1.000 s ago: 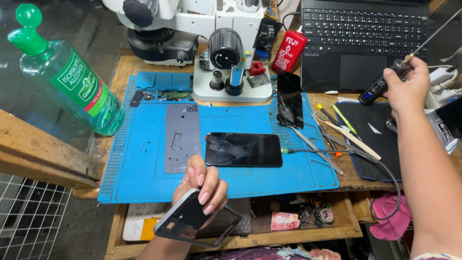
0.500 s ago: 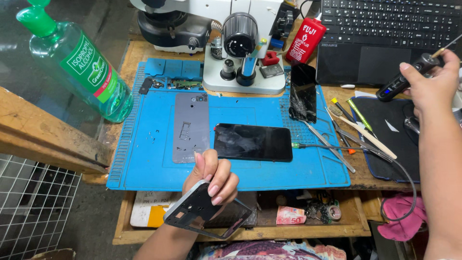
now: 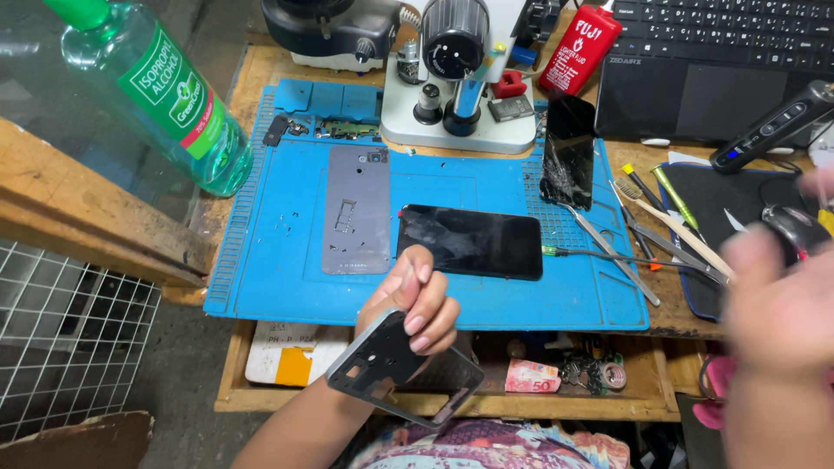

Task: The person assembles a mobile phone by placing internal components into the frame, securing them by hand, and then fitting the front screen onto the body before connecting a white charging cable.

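My left hand grips a dark grey phone frame by its top edge and holds it tilted below the front of the blue work mat. Just above that hand, a black phone lies face up on the mat beside a grey back plate. My right hand is a blur at the right, above the table's front corner; I cannot make out its fingers. A black pen-shaped tool lies by the laptop.
A microscope base stands at the back of the mat beside a cracked phone screen. A green-labelled clear bottle stands back left, a red can at the back. Several hand tools lie right of the mat. A shelf runs under the table.
My right hand has let go of the black tool, which now lies by the laptop, and has swung down toward me. My left hand has turned the phone frame slightly.
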